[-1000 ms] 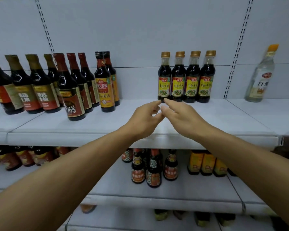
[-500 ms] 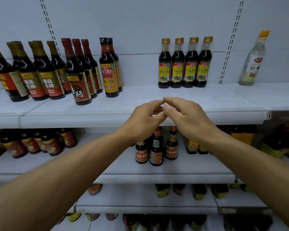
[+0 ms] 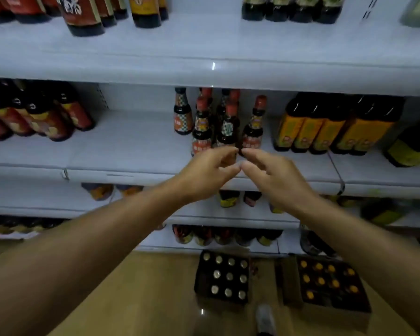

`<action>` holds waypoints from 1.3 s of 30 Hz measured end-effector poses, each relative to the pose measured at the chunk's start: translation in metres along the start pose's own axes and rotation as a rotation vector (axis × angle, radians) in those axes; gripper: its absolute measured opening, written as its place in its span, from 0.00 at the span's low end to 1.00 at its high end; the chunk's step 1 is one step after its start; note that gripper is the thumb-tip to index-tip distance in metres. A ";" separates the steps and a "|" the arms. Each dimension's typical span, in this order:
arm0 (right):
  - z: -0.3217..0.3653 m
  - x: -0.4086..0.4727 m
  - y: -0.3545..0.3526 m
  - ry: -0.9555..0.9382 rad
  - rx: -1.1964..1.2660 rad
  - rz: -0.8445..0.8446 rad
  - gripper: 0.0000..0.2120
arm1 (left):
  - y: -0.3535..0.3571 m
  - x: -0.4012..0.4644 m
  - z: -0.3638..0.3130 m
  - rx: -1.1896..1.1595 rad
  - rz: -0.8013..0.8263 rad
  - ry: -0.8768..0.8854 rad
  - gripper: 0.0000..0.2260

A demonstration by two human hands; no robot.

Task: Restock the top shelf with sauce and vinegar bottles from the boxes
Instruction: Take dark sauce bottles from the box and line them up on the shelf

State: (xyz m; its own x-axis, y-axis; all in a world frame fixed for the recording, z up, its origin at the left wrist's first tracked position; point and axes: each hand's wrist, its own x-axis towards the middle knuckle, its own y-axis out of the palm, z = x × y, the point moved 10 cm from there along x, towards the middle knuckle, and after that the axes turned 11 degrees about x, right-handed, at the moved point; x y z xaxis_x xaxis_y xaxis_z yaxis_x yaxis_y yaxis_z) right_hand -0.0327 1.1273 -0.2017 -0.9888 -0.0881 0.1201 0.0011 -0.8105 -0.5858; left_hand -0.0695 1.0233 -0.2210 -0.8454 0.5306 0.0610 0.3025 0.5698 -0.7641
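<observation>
Boxes of capped bottles on floor | labels blurred, unreadable | left hand, right hand: fingers loosely spread, empty, tips touching

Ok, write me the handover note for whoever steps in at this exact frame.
Left hand: empty, fingers loosely curled.
Right hand: empty, fingertips nearly meeting the left's, in front of the second shelf.
Stock: two open boxes on the floor, box of silver-capped bottles and box of orange-capped bottles, both look full.
Top shelf: dark sauce bottles stand at left and at right, with a bare stretch between them.
Done: nothing in hand; no bottle seems taken from either box.
Left: bend to the boxes, lift bottles, stand them in the shelf's gap.
</observation>
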 end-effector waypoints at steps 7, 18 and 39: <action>-0.084 -0.012 0.049 0.145 -0.035 0.147 0.19 | 0.086 -0.013 0.053 -0.080 0.119 -0.151 0.20; -0.213 -0.044 0.151 0.279 -0.072 0.364 0.11 | 0.213 -0.055 0.156 -0.124 0.191 -0.352 0.15; -0.407 -0.097 0.329 0.460 -0.128 0.631 0.20 | 0.388 -0.111 0.314 -0.180 0.350 -0.664 0.17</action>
State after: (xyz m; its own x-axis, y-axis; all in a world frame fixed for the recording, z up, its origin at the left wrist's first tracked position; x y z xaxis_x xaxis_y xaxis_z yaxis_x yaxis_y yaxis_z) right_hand 0.0032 1.1051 -0.7321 -0.7693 -0.2382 -0.5928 0.5931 -0.6113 -0.5240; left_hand 0.0032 0.9885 -0.7260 -0.7569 0.2437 -0.6064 0.6199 0.5617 -0.5480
